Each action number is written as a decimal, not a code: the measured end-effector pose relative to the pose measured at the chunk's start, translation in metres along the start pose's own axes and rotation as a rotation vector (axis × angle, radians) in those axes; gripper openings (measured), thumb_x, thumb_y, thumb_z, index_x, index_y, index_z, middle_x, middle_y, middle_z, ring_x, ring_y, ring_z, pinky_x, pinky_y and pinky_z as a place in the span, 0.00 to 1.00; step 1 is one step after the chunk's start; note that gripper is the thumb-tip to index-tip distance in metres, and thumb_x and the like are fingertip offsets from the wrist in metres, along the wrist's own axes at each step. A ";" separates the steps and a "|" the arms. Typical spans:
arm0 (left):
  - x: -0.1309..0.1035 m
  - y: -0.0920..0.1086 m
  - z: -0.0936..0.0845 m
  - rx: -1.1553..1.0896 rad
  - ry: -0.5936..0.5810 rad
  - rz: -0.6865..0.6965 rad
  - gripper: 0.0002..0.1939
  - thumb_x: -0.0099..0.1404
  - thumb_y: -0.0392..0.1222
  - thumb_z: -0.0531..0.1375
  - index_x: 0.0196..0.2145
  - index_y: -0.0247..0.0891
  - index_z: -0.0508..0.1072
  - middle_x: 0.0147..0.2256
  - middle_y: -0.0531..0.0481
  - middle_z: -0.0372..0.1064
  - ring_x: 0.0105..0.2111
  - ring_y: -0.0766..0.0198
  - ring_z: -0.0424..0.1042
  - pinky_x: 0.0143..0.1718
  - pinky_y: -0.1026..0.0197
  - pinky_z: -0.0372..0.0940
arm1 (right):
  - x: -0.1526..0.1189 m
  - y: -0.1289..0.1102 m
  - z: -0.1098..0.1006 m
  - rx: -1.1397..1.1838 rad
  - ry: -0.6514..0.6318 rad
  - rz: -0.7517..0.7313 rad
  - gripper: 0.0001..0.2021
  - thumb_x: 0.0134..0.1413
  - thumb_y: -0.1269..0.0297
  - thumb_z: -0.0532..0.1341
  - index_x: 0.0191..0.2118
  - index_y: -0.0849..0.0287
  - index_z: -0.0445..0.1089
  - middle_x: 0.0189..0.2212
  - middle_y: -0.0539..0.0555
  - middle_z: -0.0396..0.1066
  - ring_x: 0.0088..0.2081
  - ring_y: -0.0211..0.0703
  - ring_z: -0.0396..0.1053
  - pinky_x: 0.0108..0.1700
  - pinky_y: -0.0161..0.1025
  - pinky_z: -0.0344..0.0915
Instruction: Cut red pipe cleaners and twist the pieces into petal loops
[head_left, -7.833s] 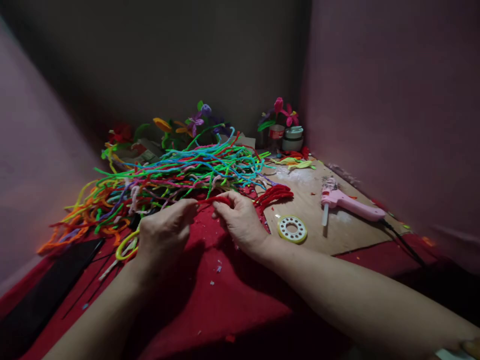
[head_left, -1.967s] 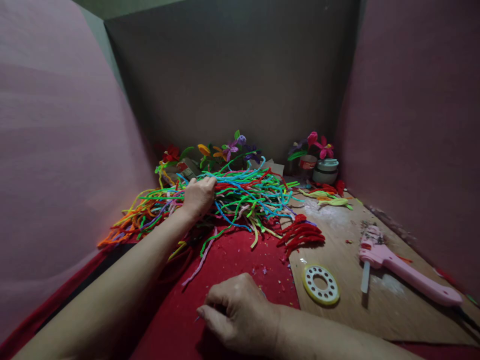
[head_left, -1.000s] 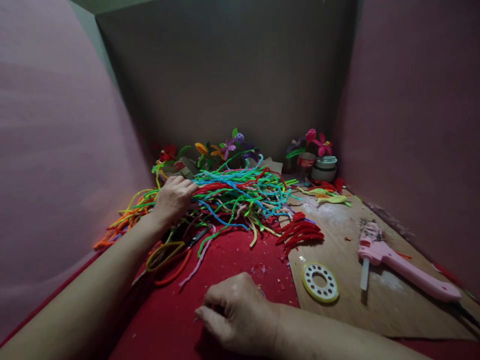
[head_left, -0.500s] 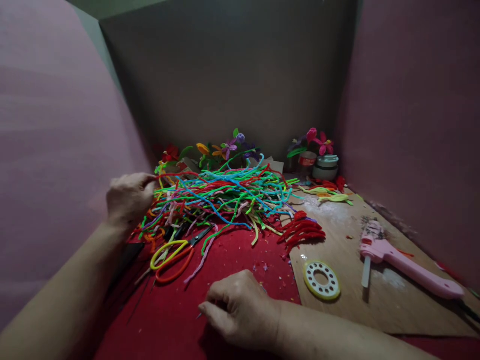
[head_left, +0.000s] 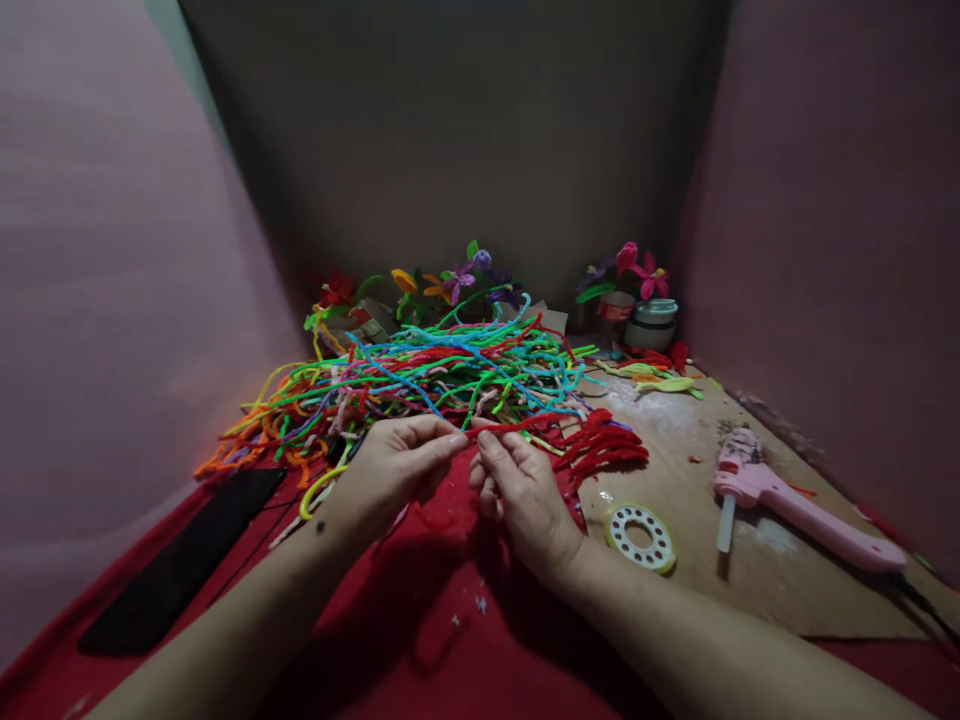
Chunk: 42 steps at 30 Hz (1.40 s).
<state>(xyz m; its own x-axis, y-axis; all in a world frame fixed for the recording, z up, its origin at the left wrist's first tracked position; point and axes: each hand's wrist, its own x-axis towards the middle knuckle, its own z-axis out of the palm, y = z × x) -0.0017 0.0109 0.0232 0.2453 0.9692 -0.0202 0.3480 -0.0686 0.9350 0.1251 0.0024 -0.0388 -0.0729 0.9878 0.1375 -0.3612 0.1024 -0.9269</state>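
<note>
Your left hand (head_left: 386,465) and right hand (head_left: 534,505) pinch one red strand (head_left: 517,428) (seemingly unshaped); nearby red pieces (head_left: 611,452) look already folded.

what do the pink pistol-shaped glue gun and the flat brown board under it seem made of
The pink glue gun looks like smooth moulded plastic, from its even colour and rounded edges. The brown board could be thin plywood or cardboard: flat, dull, straight-cut.

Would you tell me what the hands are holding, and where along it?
Both the left hand and right hand pinch a red stem, close together, with part of it extending rightward.
</note>
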 end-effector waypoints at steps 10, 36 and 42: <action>0.012 -0.030 -0.019 -0.107 -0.390 -0.155 0.11 0.52 0.45 0.62 0.27 0.32 0.73 0.18 0.54 0.62 0.17 0.75 0.56 0.19 0.70 0.51 | 0.008 0.006 -0.010 -0.081 0.175 0.025 0.19 0.53 0.51 0.52 0.21 0.62 0.63 0.12 0.46 0.60 0.14 0.29 0.54 0.18 0.29 0.52; 0.002 -0.021 -0.055 0.224 -0.917 -0.017 0.12 0.55 0.44 0.59 0.32 0.34 0.78 0.18 0.46 0.68 0.17 0.67 0.63 0.18 0.67 0.57 | 0.015 -0.004 -0.009 0.274 0.156 0.221 0.10 0.53 0.61 0.55 0.26 0.61 0.61 0.15 0.47 0.66 0.10 0.31 0.59 0.10 0.27 0.53; 0.014 -0.035 -0.046 -0.223 -0.257 0.016 0.15 0.56 0.49 0.58 0.34 0.34 0.75 0.18 0.53 0.62 0.15 0.74 0.57 0.16 0.71 0.52 | 0.007 0.001 -0.006 0.210 -0.114 0.275 0.13 0.47 0.55 0.59 0.26 0.62 0.63 0.14 0.47 0.66 0.09 0.30 0.57 0.09 0.27 0.51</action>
<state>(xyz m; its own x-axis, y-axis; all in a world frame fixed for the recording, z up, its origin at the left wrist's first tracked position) -0.0521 0.0377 0.0060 0.4793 0.8751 -0.0674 0.1429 -0.0021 0.9897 0.1298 0.0103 -0.0408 -0.2932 0.9543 -0.0581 -0.4956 -0.2036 -0.8443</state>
